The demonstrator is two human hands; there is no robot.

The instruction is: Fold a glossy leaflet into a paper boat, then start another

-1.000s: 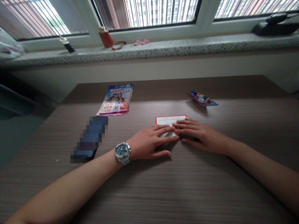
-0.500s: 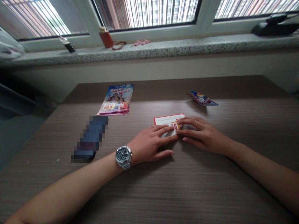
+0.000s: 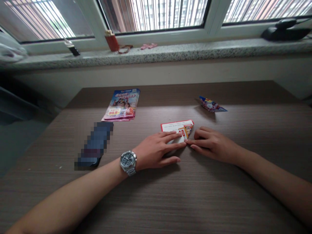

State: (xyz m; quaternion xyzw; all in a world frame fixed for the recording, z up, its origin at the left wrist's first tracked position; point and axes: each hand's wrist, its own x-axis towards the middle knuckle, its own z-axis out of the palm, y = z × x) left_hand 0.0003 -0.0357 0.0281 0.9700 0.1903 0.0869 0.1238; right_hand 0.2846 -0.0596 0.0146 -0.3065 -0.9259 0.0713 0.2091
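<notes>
A folded paper flyer (image 3: 172, 126), white with a red edge and a coloured corner flap, lies on the table in front of me. My left hand (image 3: 156, 149) rests flat across its lower left part, fingers spread, covering some of it. At the flyer's lower right corner, the index fingertip of my right hand (image 3: 215, 143) touches the paper close to my left fingertips. The right thumb is apart from that finger, and the other right fingers are bent. Farther back on the right stands a small folded paper piece (image 3: 211, 104) with blue and coloured print.
A stack of printed flyers (image 3: 123, 104) lies at the back left of the table (image 3: 156, 201). Nearer me is a dark, pixelated flat object (image 3: 96, 143). Along the windowsill (image 3: 185, 49) stand a red item (image 3: 112, 41) and a black device (image 3: 284, 31).
My right hand has drawn its upper fingers back off the flyer and curled them, uncovering the coloured flap. The index fingertip stays at the lower corner. My left hand has hardly moved.
</notes>
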